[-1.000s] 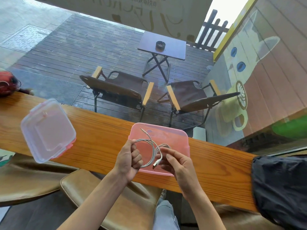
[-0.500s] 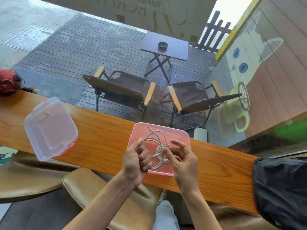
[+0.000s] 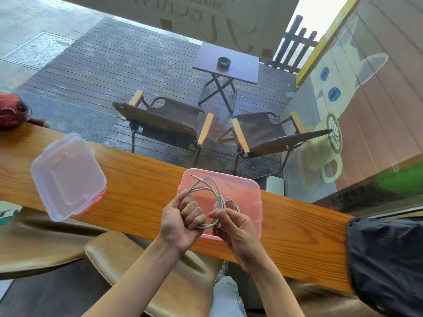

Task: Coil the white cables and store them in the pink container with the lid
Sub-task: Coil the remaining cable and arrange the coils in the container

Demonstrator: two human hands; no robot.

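Observation:
A white cable [image 3: 211, 191] is wound into loose loops just above the open pink container [image 3: 246, 191], which sits on the wooden counter [image 3: 142, 179]. My left hand [image 3: 180, 221] is fisted around the left side of the loops. My right hand [image 3: 235, 225] pinches the cable's lower end between thumb and fingers. One plug end sticks up near the container's far left corner. The clear lid [image 3: 66, 176] with pink clips lies on the counter far to the left, overhanging the near edge.
A dark bag [image 3: 386, 264] rests on the counter at the right. A red object [image 3: 10, 110] sits at the far left end. Brown padded stools [image 3: 160, 271] stand below the counter. Beyond the window are chairs and a small table.
The loops have been drawn tighter and lifted slightly over the container. My right hand has slid down to the cable's lower end, and the left fist has closed more.

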